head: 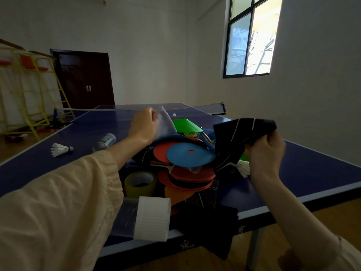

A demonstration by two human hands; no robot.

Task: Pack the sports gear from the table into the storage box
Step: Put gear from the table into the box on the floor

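A heap of sports gear lies on the blue table-tennis table [304,173]: a blue disc [190,154], red discs [192,176], a green disc [186,125] and shuttlecocks [244,168]. My left hand [143,125] pinches a light grey-blue cloth [166,124] lifted above the heap's far side. My right hand [265,151] grips a black cloth with white stripes [240,133], held up at the heap's right. A storage box does not show.
A loose shuttlecock [61,149] and a tube [104,142] lie on the table's left part. A yellowish tape roll [140,183] and a white roll [152,218] sit near the front edge. A small white ball [174,115] lies beyond the heap. The net [207,106] crosses behind; yellow racks [39,90] stand left.
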